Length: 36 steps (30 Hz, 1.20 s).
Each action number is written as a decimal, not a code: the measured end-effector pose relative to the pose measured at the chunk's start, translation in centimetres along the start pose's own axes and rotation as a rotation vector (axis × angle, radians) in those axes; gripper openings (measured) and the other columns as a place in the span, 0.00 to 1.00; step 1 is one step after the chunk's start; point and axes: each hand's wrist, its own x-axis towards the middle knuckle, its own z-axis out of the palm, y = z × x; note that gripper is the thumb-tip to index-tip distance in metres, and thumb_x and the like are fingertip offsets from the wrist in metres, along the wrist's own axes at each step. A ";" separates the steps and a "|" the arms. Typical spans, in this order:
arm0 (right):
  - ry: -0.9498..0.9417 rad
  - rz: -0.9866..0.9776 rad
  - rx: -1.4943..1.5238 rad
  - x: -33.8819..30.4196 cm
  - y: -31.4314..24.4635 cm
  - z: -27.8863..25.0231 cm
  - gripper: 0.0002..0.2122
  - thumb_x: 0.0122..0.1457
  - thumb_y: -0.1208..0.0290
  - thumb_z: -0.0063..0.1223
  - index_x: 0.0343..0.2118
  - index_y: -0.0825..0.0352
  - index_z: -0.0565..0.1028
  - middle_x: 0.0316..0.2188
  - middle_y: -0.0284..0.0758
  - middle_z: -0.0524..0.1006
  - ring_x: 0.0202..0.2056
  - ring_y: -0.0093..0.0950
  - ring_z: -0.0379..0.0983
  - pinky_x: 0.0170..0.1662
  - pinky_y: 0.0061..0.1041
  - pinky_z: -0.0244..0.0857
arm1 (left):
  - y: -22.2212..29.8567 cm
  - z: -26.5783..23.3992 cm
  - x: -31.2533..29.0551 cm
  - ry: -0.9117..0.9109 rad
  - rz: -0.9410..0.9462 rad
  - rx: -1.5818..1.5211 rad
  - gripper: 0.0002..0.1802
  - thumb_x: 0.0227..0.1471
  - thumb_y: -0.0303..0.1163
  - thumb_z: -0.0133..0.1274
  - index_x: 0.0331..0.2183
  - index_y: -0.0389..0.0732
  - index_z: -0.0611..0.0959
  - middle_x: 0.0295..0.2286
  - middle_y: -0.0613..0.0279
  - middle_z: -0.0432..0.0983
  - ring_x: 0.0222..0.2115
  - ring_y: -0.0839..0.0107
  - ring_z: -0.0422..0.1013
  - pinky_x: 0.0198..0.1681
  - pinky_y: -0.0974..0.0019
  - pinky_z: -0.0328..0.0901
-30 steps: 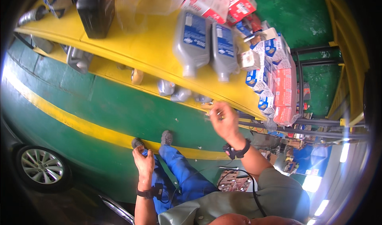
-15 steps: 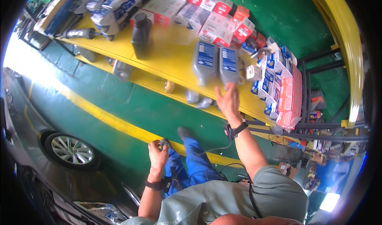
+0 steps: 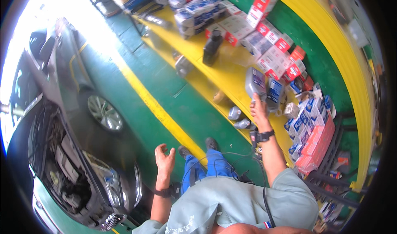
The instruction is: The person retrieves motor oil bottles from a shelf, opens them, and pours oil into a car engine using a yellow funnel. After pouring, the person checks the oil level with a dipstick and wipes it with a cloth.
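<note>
My right hand (image 3: 259, 113) is closed on the lower end of a grey plastic bottle (image 3: 250, 83) with a blue label, over the yellow shelf (image 3: 231, 83). The bottle leans slightly. Just to its right stands a second grey bottle (image 3: 274, 92), also blue-labelled, partly behind my hand. My left hand (image 3: 165, 161) hangs over the green floor in front of my body, empty, its fingers half curled and apart. A black bottle (image 3: 212, 48) stands farther left on the shelf.
Red and white cartons (image 3: 273, 62) line the shelf's back. Blue and white boxes (image 3: 304, 118) and an orange-red pack (image 3: 316, 145) lie at its right end. A dark car (image 3: 62, 163) with its bonnet up is on the left. Cables (image 3: 231, 154) cross before my body.
The view has turned toward the car, whose engine bay now shows. My right hand has reached the left grey bottle and taken hold of it. My left hand remains empty.
</note>
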 end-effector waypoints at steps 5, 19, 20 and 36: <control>-0.392 0.032 -0.343 -10.5 -5.6 -0.3 0.25 0.61 0.41 0.57 0.26 0.63 0.72 0.17 0.22 0.66 0.14 0.12 0.57 0.15 0.16 0.48 | 2.6 -3.4 -0.4 -0.061 -0.034 -0.439 0.32 0.57 0.37 0.63 0.57 0.33 0.72 0.53 0.48 0.71 0.50 0.61 0.74 0.48 0.61 0.71; -1.281 -0.964 -0.774 -38.7 -4.2 26.0 0.19 0.71 0.58 0.45 0.29 0.70 0.74 0.16 0.31 0.65 0.21 0.19 0.62 0.24 0.26 0.56 | -4.8 -24.4 -11.3 0.010 0.215 -1.481 0.30 0.52 0.43 0.66 0.51 0.39 0.74 0.44 0.57 0.75 0.46 0.68 0.74 0.52 0.63 0.70; -1.277 -0.781 -0.718 -39.6 -2.0 28.4 0.19 0.72 0.61 0.40 0.28 0.70 0.74 0.15 0.29 0.62 0.20 0.19 0.59 0.24 0.26 0.52 | -5.5 -25.6 -13.0 0.145 0.250 -1.474 0.27 0.51 0.38 0.67 0.49 0.41 0.74 0.44 0.58 0.75 0.46 0.69 0.72 0.53 0.63 0.69; -1.879 -1.106 -0.640 -66.8 9.1 49.2 0.16 0.64 0.65 0.47 0.24 0.73 0.73 0.15 0.42 0.69 0.17 0.33 0.69 0.24 0.30 0.62 | -17.3 -33.9 -26.4 0.949 0.249 -1.591 0.40 0.60 0.55 0.57 0.62 0.38 0.65 0.56 0.57 0.66 0.58 0.66 0.65 0.61 0.60 0.62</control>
